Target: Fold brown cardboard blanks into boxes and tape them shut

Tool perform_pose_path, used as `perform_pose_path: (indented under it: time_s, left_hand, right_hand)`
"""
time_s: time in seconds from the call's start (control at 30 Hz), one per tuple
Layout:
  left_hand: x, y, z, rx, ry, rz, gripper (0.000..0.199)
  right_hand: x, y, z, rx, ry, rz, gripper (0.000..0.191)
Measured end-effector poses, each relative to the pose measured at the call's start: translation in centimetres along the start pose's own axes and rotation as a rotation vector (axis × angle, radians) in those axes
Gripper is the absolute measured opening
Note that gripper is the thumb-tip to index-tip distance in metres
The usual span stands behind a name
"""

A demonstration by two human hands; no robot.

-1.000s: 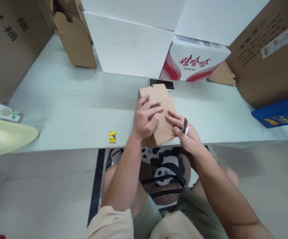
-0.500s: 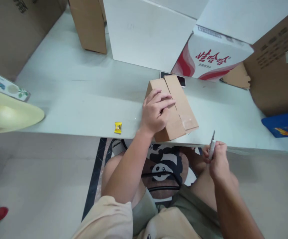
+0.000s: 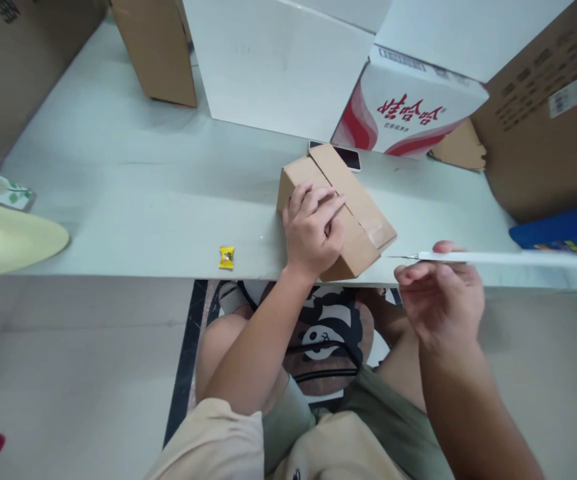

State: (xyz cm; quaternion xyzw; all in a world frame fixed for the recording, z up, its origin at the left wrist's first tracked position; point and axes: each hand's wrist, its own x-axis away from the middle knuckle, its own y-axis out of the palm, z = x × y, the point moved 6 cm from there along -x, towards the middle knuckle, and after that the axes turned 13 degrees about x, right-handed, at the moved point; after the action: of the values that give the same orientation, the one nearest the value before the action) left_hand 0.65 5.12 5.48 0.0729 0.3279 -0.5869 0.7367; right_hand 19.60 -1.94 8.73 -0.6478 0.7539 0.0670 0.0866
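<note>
A small brown cardboard box [image 3: 336, 207] lies at an angle near the table's front edge, clear tape at its right end. My left hand [image 3: 313, 230] rests on its top, fingers spread across the lid beside the seam. Off the box's right corner, my right hand [image 3: 441, 293] is closed, palm upward, around a slim white tool [image 3: 493, 257] with a thin pointed metal tip. The tool lies nearly level, its tip towards the box and close to the corner; its far end is blurred. I cannot tell whether tip and box touch.
A phone [image 3: 351, 159] lies partly behind the box. White cartons [image 3: 278, 73] and a red-and-white carton [image 3: 408, 110] stand at the back. A yellow wrapped candy [image 3: 226, 257] is on the table [image 3: 168, 213] at left. A blue packet [image 3: 563, 232] and large brown carton [image 3: 533, 133] are at right.
My right hand has turned palm up and swung the white tool from upright to level, tip pointing left. The box has turned slightly under my left hand. The view has shifted a little.
</note>
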Motion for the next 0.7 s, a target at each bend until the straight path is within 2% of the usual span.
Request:
perform_pose_path:
  time_s: [0.27, 0.43, 0.53, 0.7]
  left_hand:
    - [0.0, -0.1, 0.0, 0.064, 0.007, 0.002, 0.036]
    - [0.0, 0.0, -0.2, 0.066, -0.001, -0.043, 0.037]
    - [0.0, 0.0, -0.3, 0.056, 0.005, -0.056, 0.037]
    - [0.0, -0.3, -0.2, 0.046, 0.038, -0.034, 0.038]
  right_hand:
    - [-0.6, 0.8, 0.4, 0.605, -0.135, 0.186, 0.021]
    - [-0.3, 0.4, 0.1, 0.822, -0.209, 0.28, 0.019]
    - [-0.3, 0.7, -0.1, 0.916, -0.225, 0.231, 0.02]
    - [-0.7, 1.1, -0.6, 0.939, -0.285, 0.117, 0.023]
